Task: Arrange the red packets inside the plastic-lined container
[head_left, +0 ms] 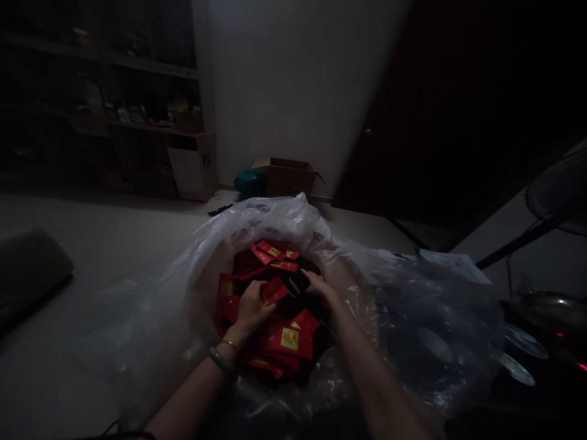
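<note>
My left hand [254,308] is closed around the edge of a red packet [276,291], above a heap of similar ones. Several red packets with gold squares [290,339] lie loosely in a large clear plastic bag [202,263], whose mouth is spread wide. To the right, my right hand [317,285] has its fingers bent down against dark material in the bag; what they grip is hard to make out in the dim light. Between both hands lies a dark item with white stripes [294,287]. A bracelet and a bangle circle my left wrist.
Behind the bag stand an open cardboard box [291,177] and a teal bag [250,183] by the wall. Shelving [151,125] is at left, a dark door [413,122] at right. Patterned plates [525,340] and a fan [559,189] are on the right.
</note>
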Demonstrator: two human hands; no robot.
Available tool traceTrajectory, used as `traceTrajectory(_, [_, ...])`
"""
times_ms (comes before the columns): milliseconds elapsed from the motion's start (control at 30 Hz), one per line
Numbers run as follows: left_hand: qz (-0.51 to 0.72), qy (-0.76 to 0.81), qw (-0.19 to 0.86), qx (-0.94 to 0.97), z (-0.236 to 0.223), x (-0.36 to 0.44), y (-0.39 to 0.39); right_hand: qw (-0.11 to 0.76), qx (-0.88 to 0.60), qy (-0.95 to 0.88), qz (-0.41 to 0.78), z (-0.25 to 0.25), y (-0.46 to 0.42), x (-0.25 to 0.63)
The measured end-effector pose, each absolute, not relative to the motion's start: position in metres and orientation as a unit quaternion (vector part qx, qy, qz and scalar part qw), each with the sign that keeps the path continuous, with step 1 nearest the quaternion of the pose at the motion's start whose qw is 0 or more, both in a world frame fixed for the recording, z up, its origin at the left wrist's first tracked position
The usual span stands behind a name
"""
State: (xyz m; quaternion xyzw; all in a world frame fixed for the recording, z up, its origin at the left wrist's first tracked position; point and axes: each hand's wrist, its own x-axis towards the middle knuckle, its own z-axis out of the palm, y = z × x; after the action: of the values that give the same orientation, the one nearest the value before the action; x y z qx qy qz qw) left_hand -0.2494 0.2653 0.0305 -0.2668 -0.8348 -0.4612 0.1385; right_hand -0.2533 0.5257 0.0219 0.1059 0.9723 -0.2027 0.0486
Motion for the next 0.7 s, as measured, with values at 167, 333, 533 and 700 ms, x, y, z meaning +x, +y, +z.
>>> traceTrajectory(167, [-0.47,-0.826,0.141,-0.277,0.031,-0.248,0.265,0.073,0.122,0.965,-0.221,0.024,0.522,-0.263])
traceTrajectory(333, [-0.485,-0.819,0.15,-0.268,0.033,-0.247,0.266,0.048,0.139,0.949,-0.28,0.034,0.522,-0.255])
traceTrajectory(533, [-0.491,-0.815,0.158,-0.263,0.033,-0.247,0.267,-0.017,0.134,0.909,-0.394,0.072,0.513,-0.248])
traceTrajectory(700, [-0.5,-0.812,0.152,-0.261,0.034,-0.246,0.267,0.037,0.083,0.753,-0.652,0.109,0.475,-0.245])
